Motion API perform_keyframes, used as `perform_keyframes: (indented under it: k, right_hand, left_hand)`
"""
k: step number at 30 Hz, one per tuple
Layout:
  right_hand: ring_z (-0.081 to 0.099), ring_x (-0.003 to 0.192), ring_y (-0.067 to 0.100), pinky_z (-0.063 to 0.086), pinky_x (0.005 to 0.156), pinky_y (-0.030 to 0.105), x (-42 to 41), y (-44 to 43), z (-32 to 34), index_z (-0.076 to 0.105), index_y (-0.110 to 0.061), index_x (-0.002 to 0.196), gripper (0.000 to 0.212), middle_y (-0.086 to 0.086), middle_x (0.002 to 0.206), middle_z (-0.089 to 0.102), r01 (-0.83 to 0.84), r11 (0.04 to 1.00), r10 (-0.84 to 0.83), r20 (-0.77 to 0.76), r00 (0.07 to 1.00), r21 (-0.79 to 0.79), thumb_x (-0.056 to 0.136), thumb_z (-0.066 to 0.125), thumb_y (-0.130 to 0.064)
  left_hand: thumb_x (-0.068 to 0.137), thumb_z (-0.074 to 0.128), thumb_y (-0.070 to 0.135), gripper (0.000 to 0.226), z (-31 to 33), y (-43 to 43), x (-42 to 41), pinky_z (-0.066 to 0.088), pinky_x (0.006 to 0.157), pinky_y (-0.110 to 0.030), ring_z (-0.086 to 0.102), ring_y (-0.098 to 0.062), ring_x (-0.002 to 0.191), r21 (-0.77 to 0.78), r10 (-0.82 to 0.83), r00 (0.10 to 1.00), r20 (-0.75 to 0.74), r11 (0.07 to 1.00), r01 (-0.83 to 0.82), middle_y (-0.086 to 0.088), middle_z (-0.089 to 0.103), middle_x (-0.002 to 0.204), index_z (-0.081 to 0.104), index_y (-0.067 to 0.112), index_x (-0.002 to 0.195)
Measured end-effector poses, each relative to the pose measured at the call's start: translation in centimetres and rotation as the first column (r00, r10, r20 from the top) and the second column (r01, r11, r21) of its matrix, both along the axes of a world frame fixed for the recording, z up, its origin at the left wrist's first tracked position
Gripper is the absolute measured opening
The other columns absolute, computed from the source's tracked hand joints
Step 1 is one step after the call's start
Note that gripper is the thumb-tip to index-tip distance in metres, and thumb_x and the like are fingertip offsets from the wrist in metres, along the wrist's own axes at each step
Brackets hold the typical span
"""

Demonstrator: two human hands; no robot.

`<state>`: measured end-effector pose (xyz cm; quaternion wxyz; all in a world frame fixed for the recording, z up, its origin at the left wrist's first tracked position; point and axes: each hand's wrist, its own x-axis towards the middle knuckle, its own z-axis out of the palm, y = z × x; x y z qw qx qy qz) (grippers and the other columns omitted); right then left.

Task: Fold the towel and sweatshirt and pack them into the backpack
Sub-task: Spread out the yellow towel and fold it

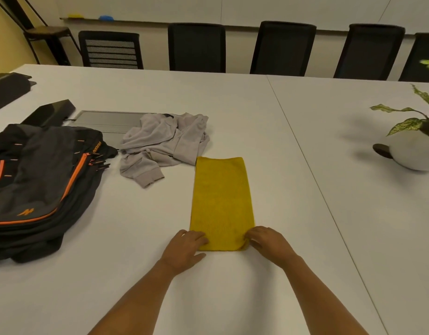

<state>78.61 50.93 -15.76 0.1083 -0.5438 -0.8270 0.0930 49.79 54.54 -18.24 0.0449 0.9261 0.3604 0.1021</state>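
Left: black backpack with orange zipper trim (39, 180) lies flat and slumped on the white table (232, 100). Just right of it, crumpled grey sweatshirt (160, 143), unfolded; its edge touches the far corner of the yellow towel folded into a long strip (222, 201). Your left hand (184, 247) rests fingers-flat on the near-left corner, right hand (269, 243) pinches the near-right corner, cloth bunched there. Towel looks light, soft, limp. Grip both near corners and carry them to the far edge; expect sag.
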Motion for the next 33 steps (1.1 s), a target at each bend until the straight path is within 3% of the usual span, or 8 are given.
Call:
perform_keyframes:
  k: [4,7,10,16,19,21,28,33]
  right_hand:
    - [0.063,0.091,0.016,0.046,0.071,0.026,-0.9,0.1,0.9,0.061,-0.021,0.11,0.041,-0.004,0.103,0.067,0.269,0.959,-0.28,-0.176,0.944,-0.083,0.093,0.039,-0.051]
    - [0.064,0.085,0.017,0.048,0.069,0.03,-1.0,0.8,1.6,0.058,-0.02,0.109,0.026,-0.003,0.095,0.067,0.361,0.927,-0.374,-0.285,0.882,-0.101,0.096,0.044,-0.038]
    - [0.062,0.078,0.016,0.048,0.066,0.028,-0.8,1.3,2.4,0.058,-0.021,0.111,0.019,-0.006,0.087,0.063,0.446,0.887,-0.458,-0.364,0.811,-0.123,0.096,0.047,-0.026]
    - [0.057,0.094,0.016,0.045,0.073,0.026,-0.2,1.8,3.3,0.051,-0.026,0.126,0.042,-0.006,0.121,0.055,0.24,0.969,-0.246,-0.196,0.949,-0.054,0.086,0.052,-0.014]
    - [0.054,0.101,0.02,0.044,0.08,0.031,-0.8,2.7,3.3,0.049,-0.023,0.129,0.046,-0.002,0.128,0.052,0.128,0.992,-0.129,-0.115,0.985,-0.014,0.084,0.054,-0.019]
    - [0.056,0.099,0.022,0.044,0.077,0.031,-1.3,3.4,3.1,0.05,-0.022,0.129,0.044,0.001,0.126,0.054,0.105,0.993,-0.101,-0.09,0.991,0.046,0.086,0.056,-0.017]
    - [0.06,0.097,0.027,0.044,0.078,0.034,-2.2,5.5,2.9,0.059,-0.017,0.118,0.027,0.006,0.11,0.064,0.352,0.936,-0.348,-0.247,0.904,-0.031,0.095,0.046,-0.011]
    - [0.058,0.101,0.029,0.043,0.08,0.037,-3.5,7.5,3.8,0.062,-0.02,0.116,0.038,0.006,0.115,0.063,0.373,0.917,-0.345,-0.19,0.919,0.141,0.081,0.06,-0.003]
  left_hand:
    - [0.066,0.071,0.048,0.042,0.7,0.0,2.2,0.045,0.065,-0.019,0.065,-0.008,0.078,0.001,0.066,0.995,0.071,0.998,-0.066,0.01,0.068,0.093,0.058,0.029,0.101]
    - [0.042,0.091,0.034,0.045,1.7,0.2,3.4,0.043,0.05,-0.013,0.063,-0.008,0.059,0.006,0.15,0.987,0.056,0.989,-0.15,0.012,0.067,0.072,0.07,0.027,0.082]
    - [0.049,0.086,0.016,0.036,2.2,1.0,3.3,0.041,0.04,-0.016,0.061,-0.014,0.048,-0.011,0.218,0.971,0.101,0.976,-0.218,0.005,0.066,0.062,0.072,0.024,0.082]
    - [0.1,0.034,0.03,0.033,4.6,3.0,3.5,0.045,0.063,-0.034,0.061,-0.029,0.079,-0.282,0.274,0.948,0.162,0.933,-0.222,-0.011,0.064,0.091,0.05,0.019,0.126]
    - [0.099,0.043,0.026,0.019,5.8,4.2,4.1,0.028,0.049,-0.028,0.042,-0.015,0.052,-0.471,0.292,0.924,0.247,0.869,-0.148,-0.001,0.047,0.06,0.051,0.021,0.116]
    - [0.096,0.051,0.023,0.01,6.0,5.1,4.1,0.029,0.05,-0.027,0.037,-0.013,0.051,-0.576,0.367,0.871,0.327,0.808,-0.124,0.0,0.043,0.057,0.055,0.023,0.106]
    - [0.085,0.067,0.012,0.015,6.8,6.4,4.2,0.041,0.058,-0.024,0.05,-0.014,0.066,-0.745,0.612,0.635,0.472,0.662,-0.086,-0.001,0.06,0.072,0.059,0.025,0.09]
    - [0.086,0.065,0.013,0.015,6.8,7.7,4.1,0.052,0.073,-0.034,0.062,-0.027,0.094,-0.857,0.747,0.51,0.427,0.514,-0.036,-0.016,0.068,0.094,0.065,0.017,0.101]
